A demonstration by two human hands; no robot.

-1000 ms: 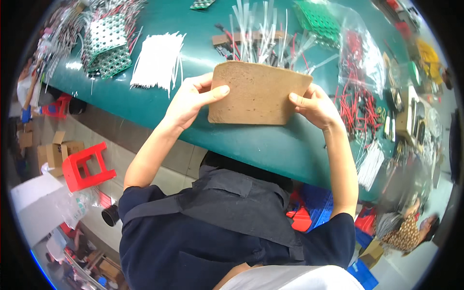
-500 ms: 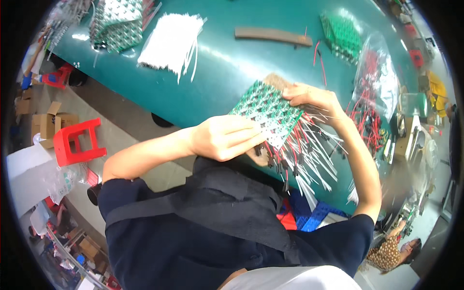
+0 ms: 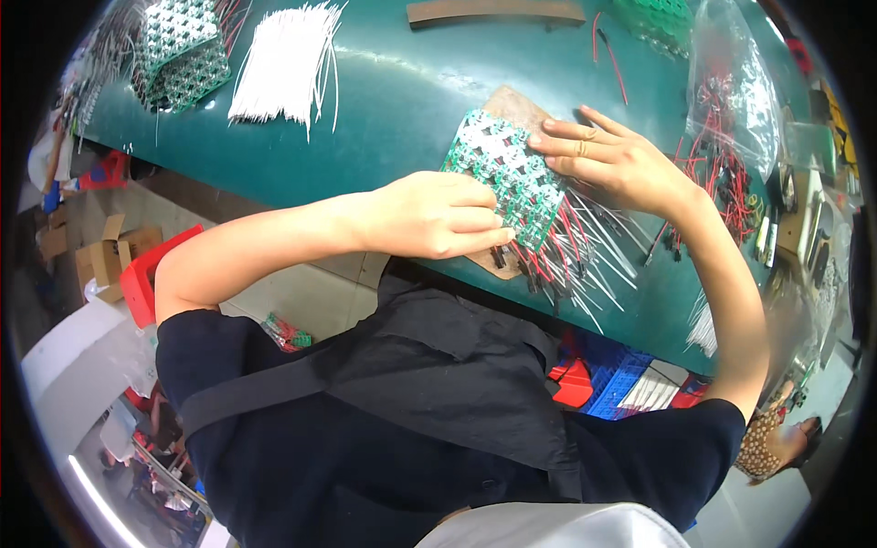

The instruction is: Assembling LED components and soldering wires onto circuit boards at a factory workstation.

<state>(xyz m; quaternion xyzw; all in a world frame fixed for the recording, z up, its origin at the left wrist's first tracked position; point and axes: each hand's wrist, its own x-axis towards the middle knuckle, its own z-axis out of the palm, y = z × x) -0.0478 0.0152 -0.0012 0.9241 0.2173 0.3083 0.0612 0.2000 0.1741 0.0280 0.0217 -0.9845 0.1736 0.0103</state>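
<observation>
A green circuit board panel (image 3: 512, 169), crowded with small pale parts, lies tilted over a brown pad (image 3: 517, 108) near the table's front edge. Red, black and white wires (image 3: 585, 251) fan out from its right side towards me. My left hand (image 3: 438, 216) is closed on the panel's near-left edge, fingers curled and thumb at the near corner. Spread fingers of my right hand (image 3: 621, 164) lie along the panel's far-right edge, fingertips touching it. The wire ends under my right palm are hidden.
On the green table (image 3: 384, 119) are a white wire bundle (image 3: 285, 64), stacked circuit panels (image 3: 187, 55), a brown strip (image 3: 493, 13), and another green panel (image 3: 653, 23). A clear bag (image 3: 731, 82) covers red wires at right. A red stool (image 3: 151, 274) stands left; a blue crate (image 3: 621, 384) sits below the table.
My right hand has gone from gripping the panel's edge to lying with fingers spread. The panel has turned slightly and looks flatter on the pad. My left hand still holds it.
</observation>
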